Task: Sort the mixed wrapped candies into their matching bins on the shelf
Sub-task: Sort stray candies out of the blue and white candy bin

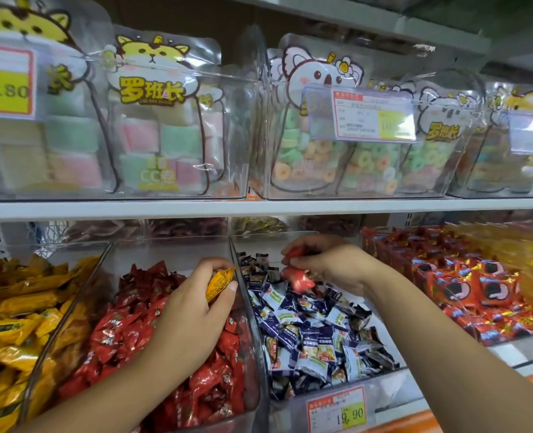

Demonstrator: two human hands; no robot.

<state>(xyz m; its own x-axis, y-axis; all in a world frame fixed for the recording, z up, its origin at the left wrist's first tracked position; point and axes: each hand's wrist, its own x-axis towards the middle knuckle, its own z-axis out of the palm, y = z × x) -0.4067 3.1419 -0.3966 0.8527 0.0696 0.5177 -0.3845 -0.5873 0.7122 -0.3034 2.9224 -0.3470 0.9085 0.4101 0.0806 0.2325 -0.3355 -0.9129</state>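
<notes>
A: The left hand (196, 304) first: its fingers are curled round a yellow candy (219, 281), held above the red bin (171, 242), close to the clear wall it shares with the blue bin (390, 385).

B: And the right hand (330, 264)?

A: It grips red candies (301, 278), more than one I think, over the back of the blue bin, just above the blue wrappers (305, 335).

B: So both hold strays. Where do they belong?

A: By colour, the yellow one goes to the yellow bin (80, 295), toward the left end of the shelf (412, 421). The red ones go one bin left, into the red bin.

B: How to do it cleanly?

A: I'd carry each hand fully past the dividing wall before letting go, and release low, so nothing bounces off the heaps into a neighbour. The left hand sits where the red ones must land, so it should clear out first. The red packs (465, 289) further right look different, so check the print before dropping.
</notes>
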